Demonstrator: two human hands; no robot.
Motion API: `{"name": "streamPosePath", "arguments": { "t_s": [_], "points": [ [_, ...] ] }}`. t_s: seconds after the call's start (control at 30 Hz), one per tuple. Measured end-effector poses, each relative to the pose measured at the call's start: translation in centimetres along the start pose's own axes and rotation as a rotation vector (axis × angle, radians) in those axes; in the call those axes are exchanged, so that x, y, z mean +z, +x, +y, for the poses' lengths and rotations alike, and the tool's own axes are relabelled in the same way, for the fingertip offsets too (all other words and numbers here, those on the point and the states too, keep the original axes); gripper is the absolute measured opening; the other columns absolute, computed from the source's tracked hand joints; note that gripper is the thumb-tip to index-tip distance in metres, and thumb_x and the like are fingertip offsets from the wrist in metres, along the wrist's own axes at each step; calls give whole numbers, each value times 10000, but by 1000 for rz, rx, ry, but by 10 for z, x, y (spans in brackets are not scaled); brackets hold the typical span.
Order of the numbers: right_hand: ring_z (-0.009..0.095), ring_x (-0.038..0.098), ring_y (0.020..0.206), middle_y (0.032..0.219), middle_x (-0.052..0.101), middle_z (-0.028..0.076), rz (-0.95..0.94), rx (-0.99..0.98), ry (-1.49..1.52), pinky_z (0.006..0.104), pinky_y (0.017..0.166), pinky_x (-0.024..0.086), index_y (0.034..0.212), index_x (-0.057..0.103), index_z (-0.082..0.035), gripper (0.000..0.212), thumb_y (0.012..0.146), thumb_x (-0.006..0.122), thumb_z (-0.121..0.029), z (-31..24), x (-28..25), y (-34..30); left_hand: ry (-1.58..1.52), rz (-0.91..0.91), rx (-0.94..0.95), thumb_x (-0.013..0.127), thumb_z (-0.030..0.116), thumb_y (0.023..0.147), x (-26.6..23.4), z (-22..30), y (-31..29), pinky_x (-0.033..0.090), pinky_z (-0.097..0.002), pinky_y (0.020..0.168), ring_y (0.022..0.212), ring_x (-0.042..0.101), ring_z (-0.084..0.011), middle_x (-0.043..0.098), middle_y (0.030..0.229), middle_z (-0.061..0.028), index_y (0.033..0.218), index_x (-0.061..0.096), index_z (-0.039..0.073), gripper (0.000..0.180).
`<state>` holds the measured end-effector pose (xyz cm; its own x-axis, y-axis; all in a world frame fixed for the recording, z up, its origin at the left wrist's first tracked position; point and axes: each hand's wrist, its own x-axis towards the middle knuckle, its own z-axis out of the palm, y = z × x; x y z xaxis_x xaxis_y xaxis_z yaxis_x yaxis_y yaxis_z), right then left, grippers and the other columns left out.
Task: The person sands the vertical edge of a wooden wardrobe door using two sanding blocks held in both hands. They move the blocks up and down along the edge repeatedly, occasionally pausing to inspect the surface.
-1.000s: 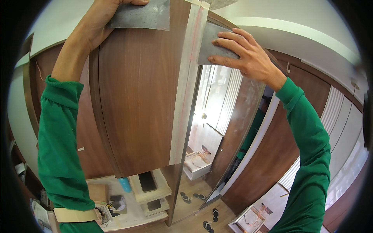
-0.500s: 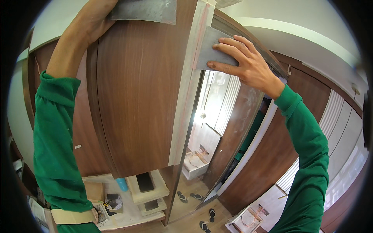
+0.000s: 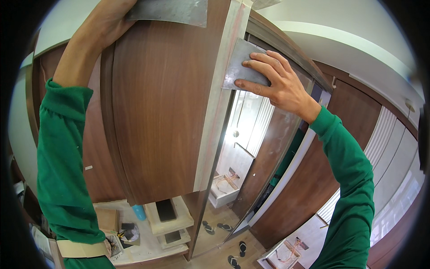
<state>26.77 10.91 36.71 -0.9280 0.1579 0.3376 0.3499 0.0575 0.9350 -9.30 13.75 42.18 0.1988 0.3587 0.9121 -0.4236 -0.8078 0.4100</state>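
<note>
My right hand (image 3: 277,85) presses a grey metal putty scraper blade (image 3: 239,65) flat to the cabinet's corner edge, fingers spread over the blade. A strip of pale masking tape with a pinkish line (image 3: 212,130) runs down that edge, between the brown wood-grain panel (image 3: 156,112) and a mirrored door (image 3: 237,166). At the top left my left hand (image 3: 109,18) grips a second, wider metal scraper (image 3: 174,11) in front of the panel. The left fingertips are cut off by the upper edge of the picture.
Below the panel, a covered counter (image 3: 150,246) carries a blue cylinder (image 3: 139,212), cardboard and clutter. Beside it are stacked shelves (image 3: 172,219). Dark slippers (image 3: 233,261) lie on the floor at the lower middle. An open drawer with wires (image 3: 282,258) stands at the lower right.
My right hand has slid its scraper a little downward along the taped edge. The left hand's scraper has barely shifted.
</note>
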Motion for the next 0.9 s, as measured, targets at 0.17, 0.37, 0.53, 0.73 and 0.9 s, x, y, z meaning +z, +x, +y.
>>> {"name": "streamPosePath", "arguments": {
  "t_s": [0.17,0.37,0.53,0.73,0.9],
  "points": [
    [267,495,1399,1452,574,14,-88,-12,-28,479,1231,377,1341,683,-426,797,725,771,71,8,-20,-1,-6,11,-20,650,4,821,3,0,-1,594,-304,836,900,725,-206,721,1062,-141,1199,639,-126,399],
    [265,492,1400,1426,592,27,19,9,12,488,1230,382,1347,681,-426,831,688,791,68,23,-6,12,22,13,-12,648,-7,823,2,1,-1,599,-311,836,901,727,-208,722,1067,-144,1198,641,-125,394],
    [260,494,1397,1426,587,24,-26,23,-44,490,1233,383,1358,670,-437,810,726,768,60,18,-4,4,11,11,23,659,-7,823,5,2,-5,596,-307,822,882,721,-201,722,1052,-144,1191,646,-125,386],
    [263,481,1408,1460,558,16,-4,46,10,490,1245,369,1368,655,-454,819,754,736,82,38,-18,13,31,13,22,671,-4,818,1,1,-2,588,-302,789,841,713,-200,723,1018,-144,1157,662,-128,360],
    [258,487,1398,1433,569,20,27,50,-7,488,1249,365,1366,659,-448,851,720,726,102,43,1,17,38,3,21,672,-3,818,0,3,-6,587,-298,776,836,712,-200,724,1000,-142,1150,667,-127,354]
  ]
}}
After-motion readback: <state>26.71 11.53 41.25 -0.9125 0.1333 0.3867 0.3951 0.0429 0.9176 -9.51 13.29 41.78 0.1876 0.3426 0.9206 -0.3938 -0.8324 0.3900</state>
